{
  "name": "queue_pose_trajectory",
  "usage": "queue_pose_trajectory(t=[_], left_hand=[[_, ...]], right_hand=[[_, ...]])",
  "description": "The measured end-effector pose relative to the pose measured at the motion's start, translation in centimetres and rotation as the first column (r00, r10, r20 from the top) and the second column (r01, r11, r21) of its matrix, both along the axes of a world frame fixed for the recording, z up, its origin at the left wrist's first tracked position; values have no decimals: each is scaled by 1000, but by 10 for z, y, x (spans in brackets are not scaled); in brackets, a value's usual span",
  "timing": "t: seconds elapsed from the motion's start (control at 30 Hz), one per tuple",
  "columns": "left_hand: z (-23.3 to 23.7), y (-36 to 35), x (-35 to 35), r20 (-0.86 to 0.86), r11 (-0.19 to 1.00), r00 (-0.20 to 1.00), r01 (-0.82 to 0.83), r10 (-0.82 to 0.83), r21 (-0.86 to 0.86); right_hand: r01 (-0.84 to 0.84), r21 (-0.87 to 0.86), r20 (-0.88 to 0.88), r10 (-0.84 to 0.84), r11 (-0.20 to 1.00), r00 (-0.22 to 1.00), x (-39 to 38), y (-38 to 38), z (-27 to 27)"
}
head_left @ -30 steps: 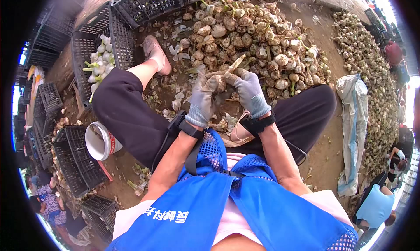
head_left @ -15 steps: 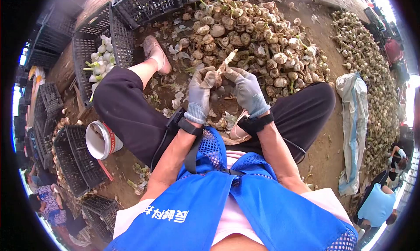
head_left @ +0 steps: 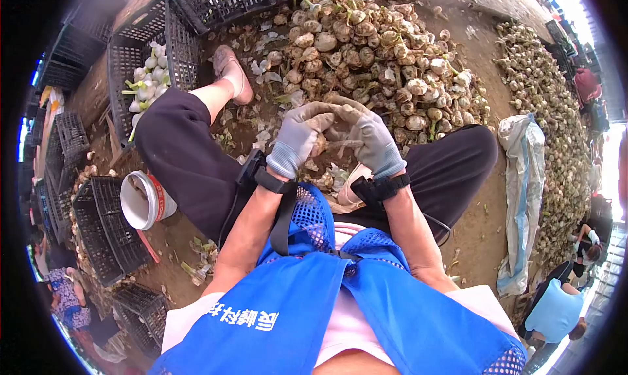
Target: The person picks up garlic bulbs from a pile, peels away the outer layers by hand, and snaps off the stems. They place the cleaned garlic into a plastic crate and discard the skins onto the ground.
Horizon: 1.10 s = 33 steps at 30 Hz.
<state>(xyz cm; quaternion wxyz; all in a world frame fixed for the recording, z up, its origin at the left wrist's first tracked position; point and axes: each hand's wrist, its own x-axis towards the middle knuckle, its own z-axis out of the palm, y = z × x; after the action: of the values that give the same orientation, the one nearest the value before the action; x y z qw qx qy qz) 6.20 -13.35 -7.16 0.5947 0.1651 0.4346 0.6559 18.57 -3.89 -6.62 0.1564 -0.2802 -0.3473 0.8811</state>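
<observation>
My left hand, in a grey dirt-stained glove, is curled round a garlic bulb, whose brownish side shows below the fingers. Close by on the right, my right hand wears a matching glove. Its fingers are bent and meet the left fingertips above the bulb; whatever they pinch is hidden. Just beyond both hands lies a large heap of unpeeled garlic bulbs, some with stem stubs. Loose papery skins are scattered on the ground between my legs.
A black crate with cleaned white garlic stands at the left. Below it are a white bucket and another black crate. A pale sack lies at the right, beside a longer garlic heap. A person is at the lower right.
The garlic bulb has turned or dropped lower in my left hand, and its stem, upright between the hands before, is out of sight. My right fingers have come over to the left ones.
</observation>
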Motion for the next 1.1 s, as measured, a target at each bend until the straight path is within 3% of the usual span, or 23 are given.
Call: queue_pose_trajectory(t=[0.1, 0.17, 0.23, 0.27, 0.33, 0.37, 0.43, 0.47, 0.5, 0.57, 0.6, 0.63, 0.7, 0.73, 0.77, 0.83, 0.9, 0.97, 1.03, 1.07, 1.1], left_hand=[[-2, 0, 2, -369, 994, 924, -80, 101, 72], [1, -2, 3, -413, 994, 905, -80, 102, 70], [3, -1, 8, -504, 976, 838, -149, 210, 160], [4, -3, 8, -505, 977, 838, -147, 206, 154], [6, -7, 9, -711, 985, 681, -121, 175, 127], [2, -7, 10, -710, 985, 682, -125, 173, 119], [-14, -4, 12, -822, 969, 516, -180, 240, 170], [-24, 2, 8, -900, 940, 292, -208, 325, 272], [-24, 2, 8, -903, 939, 286, -217, 322, 266], [-24, 4, 8, -993, 965, 9, -237, 121, 115], [-29, 6, 6, -997, 961, -77, -277, 3, 24], [-33, 5, 2, -997, 956, -79, -291, 6, 29], [-38, 6, -11, -949, 882, 285, -401, -134, -245], [-52, 15, -14, -581, 827, 619, -529, 528, 189], [-65, 16, -24, -87, 773, 802, -594, 591, -222], [-56, 8, -23, -81, 743, 786, -608, 613, -280], [-47, 11, -15, -71, 803, 829, -556, 555, -216], [-33, 5, -1, -57, 853, 868, -495, 493, -167], [-17, 2, 5, -162, 938, 930, -341, 329, -57], [-30, 5, 5, 80, 941, 939, -338, 335, 20], [-28, 4, 3, 78, 944, 942, -329, 326, 23]], right_hand=[[2, 60, -40, 0, 998, 999, -2, -5, -7], [-13, 126, -45, 19, 992, 999, -1, -6, -7], [-81, 328, -48, 102, 941, 994, 2, -8, -2], [-79, 322, -49, 100, 943, 994, 2, -7, -8], [-119, 86, -127, 129, 989, 983, 0, -8, -19], [-122, 79, -126, 132, 989, 983, 0, -9, -23], [-123, -61, -205, 108, 990, 973, -3, -14, -17], [-133, -37, -206, 122, 990, 971, -5, -12, -34], [-143, -44, -209, 131, 989, 969, -5, -14, -36], [-81, -135, -115, 66, 987, 991, -5, -16, -36], [-179, -155, -197, 147, 972, 969, -5, -18, -33], [-193, -151, -198, 162, 970, 967, -6, -20, -33], [-10, 36, -133, 15, 999, 991, -8, -20, -33], [76, 127, 43, -82, 989, 996, -8, -12, -28], [133, 212, 166, -170, 968, 971, -2, -6, -22], [101, 28, 198, -105, 994, 975, 4, -2, -29], [19, 105, 193, -39, 994, 980, 1, -15, -28], [83, 194, 258, -132, 978, 957, -12, -26, -6], [89, 159, 232, -125, 983, 965, -10, -19, -11], [100, 164, 228, -137, 981, 964, -9, -16, -14], [109, 143, 207, -137, 984, 969, -7, -13, -16]])
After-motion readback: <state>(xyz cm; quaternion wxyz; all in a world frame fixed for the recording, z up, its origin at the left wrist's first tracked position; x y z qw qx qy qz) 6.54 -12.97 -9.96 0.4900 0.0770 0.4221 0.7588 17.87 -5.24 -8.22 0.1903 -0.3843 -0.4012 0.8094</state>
